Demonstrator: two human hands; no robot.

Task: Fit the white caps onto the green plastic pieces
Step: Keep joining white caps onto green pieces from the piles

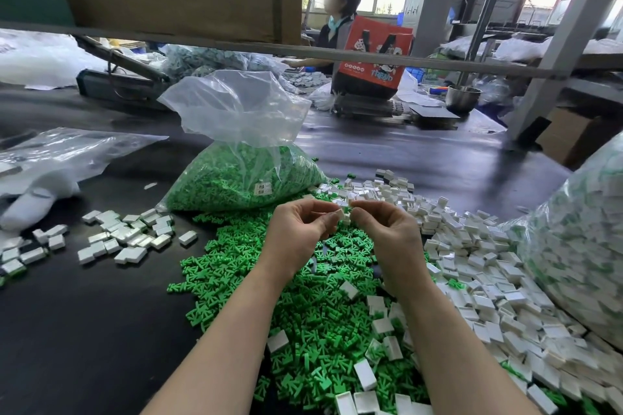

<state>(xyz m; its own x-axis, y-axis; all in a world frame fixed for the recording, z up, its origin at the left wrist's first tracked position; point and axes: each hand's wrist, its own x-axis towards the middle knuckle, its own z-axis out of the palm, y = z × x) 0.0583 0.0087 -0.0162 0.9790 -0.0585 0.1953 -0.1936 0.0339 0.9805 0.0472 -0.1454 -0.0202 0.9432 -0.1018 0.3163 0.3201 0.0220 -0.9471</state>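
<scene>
Hands meet above the green pile [313, 313], fingers curled: left hand [301, 229] and right hand [387, 229] both pinch one small white cap [345, 214] between their fingertips, at the far edge of the pile. Whether a green piece already sits inside the cap cannot be told; the fingers hide it. Judged step: seating cap on piece. To do it well, line the cap's open side square to the piece, push straight with the thumbs, and check it sits flush before letting go; a skewed push likely jams. Counts: two hands, one cap in hand. Loose green pieces in the pile are far too many to count, hundreds at a guess. Right of the pile lies a heap of white caps [488, 280], likewise uncountable, with about a dozen stray caps lying on the green itself. Left of the pile, a scatter of finished pieces [128, 236] on the dark table [84, 330], some thirty or so. Beyond the pile stands one open bag of green pieces [242, 178]; at far right, one large bag of assembled parts [580, 246]. Behind the green bag, one other person [340, 20] sits at the table's far side.
</scene>
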